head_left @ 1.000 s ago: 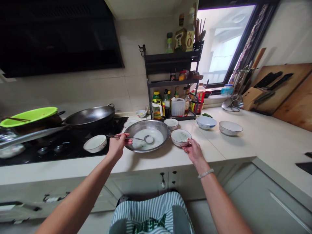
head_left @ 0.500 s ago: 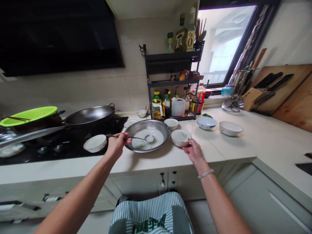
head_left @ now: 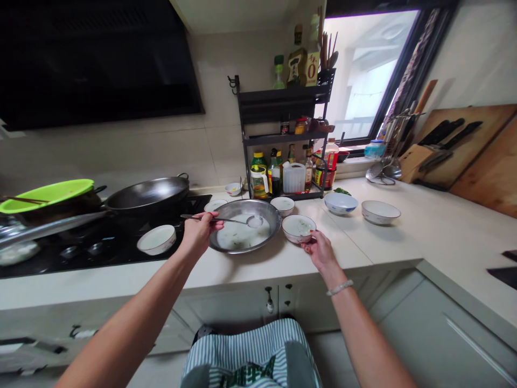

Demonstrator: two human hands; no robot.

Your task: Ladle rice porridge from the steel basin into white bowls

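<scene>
My left hand [head_left: 198, 233] grips the handle of a metal ladle [head_left: 234, 220] and holds it level above a wide steel basin [head_left: 270, 211] of pale soup. The ladle's cup hangs over the basin's right half, filled with soup. My right hand [head_left: 317, 249] pinches the near rim of a small white bowl [head_left: 299, 227] that stands on the counter just right of the basin and holds some soup with green bits.
A white bowl [head_left: 156, 238] sits on the black hob left of the basin, near a wok [head_left: 147, 193] and a green plate [head_left: 46, 194]. More bowls [head_left: 380, 211] stand to the right. A black condiment rack [head_left: 287, 141] is behind; knives and cutting boards [head_left: 480, 151] line the right wall.
My left hand has lifted the ladle out of the soup and moved its cup up and to the right. The right hand stays on the small bowl's rim.
</scene>
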